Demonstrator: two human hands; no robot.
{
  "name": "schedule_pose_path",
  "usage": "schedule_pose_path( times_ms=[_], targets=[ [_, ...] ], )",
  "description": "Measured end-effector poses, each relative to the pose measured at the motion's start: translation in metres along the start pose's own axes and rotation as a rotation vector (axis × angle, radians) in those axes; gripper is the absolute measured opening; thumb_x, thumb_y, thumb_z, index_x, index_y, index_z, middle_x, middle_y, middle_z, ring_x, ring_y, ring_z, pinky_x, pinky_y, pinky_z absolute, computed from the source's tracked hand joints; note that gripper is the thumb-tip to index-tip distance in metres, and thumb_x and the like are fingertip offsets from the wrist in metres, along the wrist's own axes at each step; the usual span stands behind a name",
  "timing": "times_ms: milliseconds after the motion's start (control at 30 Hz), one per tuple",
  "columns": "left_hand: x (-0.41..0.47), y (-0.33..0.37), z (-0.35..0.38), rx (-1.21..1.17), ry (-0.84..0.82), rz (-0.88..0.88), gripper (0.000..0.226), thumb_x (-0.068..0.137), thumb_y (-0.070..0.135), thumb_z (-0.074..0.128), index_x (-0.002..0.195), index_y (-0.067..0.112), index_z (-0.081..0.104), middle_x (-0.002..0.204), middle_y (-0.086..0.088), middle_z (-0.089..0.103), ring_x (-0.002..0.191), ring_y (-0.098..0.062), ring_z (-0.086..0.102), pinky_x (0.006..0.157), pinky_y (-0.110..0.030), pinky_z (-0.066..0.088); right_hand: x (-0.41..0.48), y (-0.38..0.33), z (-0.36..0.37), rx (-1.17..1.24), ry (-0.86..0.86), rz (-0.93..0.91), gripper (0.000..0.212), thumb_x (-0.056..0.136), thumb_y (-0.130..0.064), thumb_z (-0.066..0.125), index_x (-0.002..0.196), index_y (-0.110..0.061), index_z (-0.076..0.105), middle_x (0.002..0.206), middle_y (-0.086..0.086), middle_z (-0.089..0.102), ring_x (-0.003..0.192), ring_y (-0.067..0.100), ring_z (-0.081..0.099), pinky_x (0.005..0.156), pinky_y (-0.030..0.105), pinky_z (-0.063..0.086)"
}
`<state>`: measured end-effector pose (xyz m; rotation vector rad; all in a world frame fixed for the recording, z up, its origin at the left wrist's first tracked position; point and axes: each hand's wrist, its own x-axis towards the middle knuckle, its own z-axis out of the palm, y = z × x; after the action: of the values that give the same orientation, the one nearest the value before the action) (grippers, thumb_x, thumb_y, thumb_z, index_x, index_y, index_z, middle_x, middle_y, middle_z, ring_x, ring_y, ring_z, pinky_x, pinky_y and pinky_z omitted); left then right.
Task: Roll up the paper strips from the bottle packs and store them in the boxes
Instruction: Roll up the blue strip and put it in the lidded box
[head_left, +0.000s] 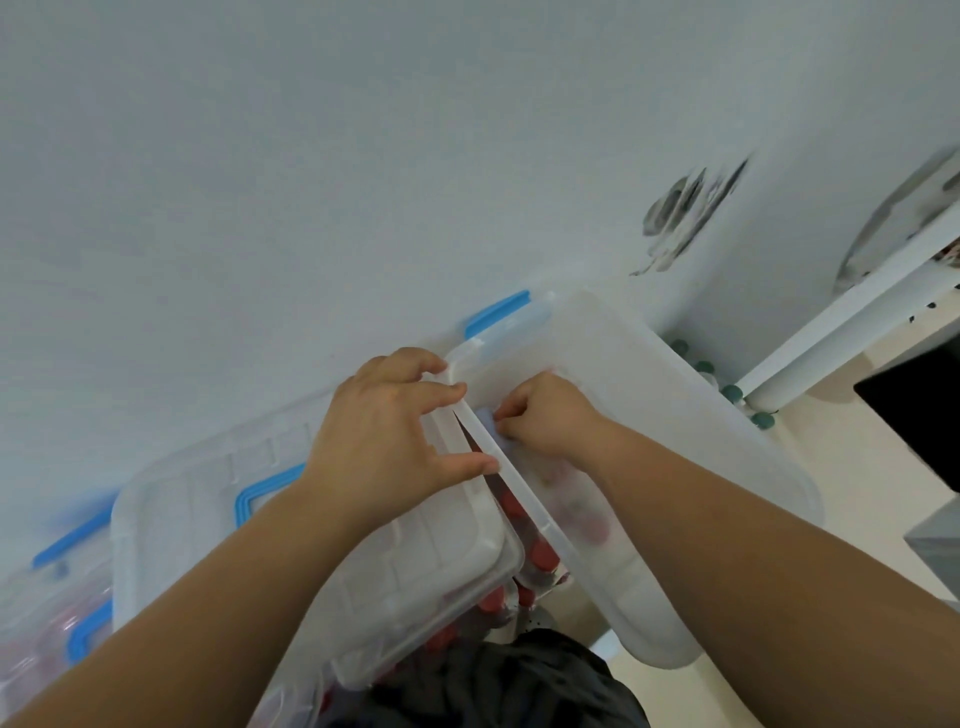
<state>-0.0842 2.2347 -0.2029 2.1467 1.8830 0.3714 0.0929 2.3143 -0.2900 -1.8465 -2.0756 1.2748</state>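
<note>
Left fingers: the fingers (441, 396) of the left hand (384, 431) were bent over the far edge of a ribbed translucent plastic lid (291, 545), thumb pressed to its right rim, gripping it at frame centre.
Right fingers: the fingers (511, 427) of the right hand (545, 413) were curled together, pinching a small pale blue piece (487, 415); whether it was a rolled paper strip could not be told.
Pale blue piece: just right of centre, between the two hands, at the rim of a large translucent plastic box (675, 415).
Large box: tilted up in the right half of the frame, a blue latch (497, 313) at its upper end; the right hand reached inside its rim.
Ribbed lid: lower centre, a blue handle (262, 493) on its top.
Red bottle caps (543, 553): lower centre, in the gap beneath the lid and the box.
Lower left: another translucent box with blue latches (72, 535), blurred.
Background: pale grey-white wall (311, 156) across the top.
Right edge: white table leg (831, 332), with teal caps (732, 392) beside its foot.
</note>
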Motion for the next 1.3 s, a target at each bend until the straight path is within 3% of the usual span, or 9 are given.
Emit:
schedule_pose_path(
  times_ms=[100,233,400,533,667,800,1000,1300],
  targets=[
    [0.0,0.001,-0.002,0.004,0.005,0.009,0.08,0.055,0.076,0.072,0.115,0.023,0.073,0.125,0.003,0.062,0.113,-0.019,0.059,0.094,-0.047,0.052,-0.006,-0.008,-0.008,-0.028,-0.029,0.008,0.018,0.09,-0.019,0.066,0.098,-0.011,0.081,0.099,0.006,0.078,0.095,0.023,0.071,0.089,0.035,0.057],
    [-0.005,0.005,-0.005,0.02,-0.025,0.009,0.086,0.059,0.078,0.066,0.128,0.028,0.064,0.135,0.005,0.054,0.122,-0.017,0.053,0.104,-0.043,0.047,-0.016,-0.021,-0.026,0.0,0.086,0.016,0.017,0.091,-0.017,0.063,0.094,-0.01,0.079,0.095,0.008,0.077,0.093,0.026,0.07,0.09,0.041,0.058],
    [-0.023,-0.005,-0.021,-0.055,-0.026,0.008,0.083,0.066,0.073,0.068,0.139,0.038,0.05,0.149,0.011,0.041,0.134,-0.012,0.039,0.113,-0.028,0.031,-0.048,-0.044,-0.057,-0.036,0.278,-0.019,0.019,0.093,-0.024,0.063,0.075,-0.02,0.07,0.079,-0.002,0.069,0.081,0.02,0.066,0.073,0.027,0.046],
    [-0.047,-0.031,-0.041,-0.048,0.022,-0.057,0.077,0.07,0.071,0.066,0.136,0.035,0.053,0.147,0.007,0.044,0.134,-0.016,0.042,0.113,-0.032,0.035,-0.093,-0.075,-0.053,-0.059,0.475,-0.115,0.016,0.09,-0.035,0.066,0.09,-0.023,0.077,0.094,-0.01,0.075,0.088,0.014,0.067,0.082,0.029,0.05],
    [-0.085,-0.061,-0.058,0.003,0.039,-0.192,0.075,0.074,0.068,0.065,0.139,0.034,0.05,0.148,0.007,0.041,0.135,-0.017,0.04,0.112,-0.035,0.035,-0.138,-0.098,-0.009,-0.09,0.453,-0.182,0.023,0.09,-0.045,0.068,0.103,-0.027,0.074,0.098,-0.014,0.068,0.086,0.007,0.062,0.08,0.024,0.045],
    [-0.123,-0.088,-0.067,0.068,0.054,-0.29,0.078,0.074,0.072,0.061,0.14,0.032,0.049,0.147,0.003,0.042,0.132,-0.022,0.042,0.111,-0.039,0.039,-0.151,-0.097,0.041,-0.167,0.469,-0.241,0.029,0.088,-0.043,0.072,0.11,-0.022,0.072,0.112,-0.006,0.067,0.104,0.015,0.062,0.094,0.028,0.047],
    [-0.164,-0.119,-0.065,0.17,0.001,-0.403,0.084,0.073,0.08,0.052,0.143,0.034,0.041,0.154,0.001,0.028,0.137,-0.027,0.034,0.109,-0.043,0.039,-0.154,-0.107,0.072,-0.331,0.376,-0.127,0.054,0.086,-0.052,0.069,0.132,-0.024,0.063,0.152,0.002,0.046,0.139,0.025,0.042,0.115,0.035,0.035],
    [-0.181,-0.134,-0.054,0.033,-0.057,-0.387,0.082,0.077,0.074,0.057,0.146,0.033,0.037,0.162,-0.005,0.013,0.144,-0.03,0.026,0.117,-0.041,0.027,-0.148,-0.125,0.083,-0.433,0.27,0.033,0.069,0.088,-0.067,0.056,0.147,-0.036,0.042,0.165,0.001,0.024,0.145,0.032,0.033,0.113,0.047,0.035]
  ],
)
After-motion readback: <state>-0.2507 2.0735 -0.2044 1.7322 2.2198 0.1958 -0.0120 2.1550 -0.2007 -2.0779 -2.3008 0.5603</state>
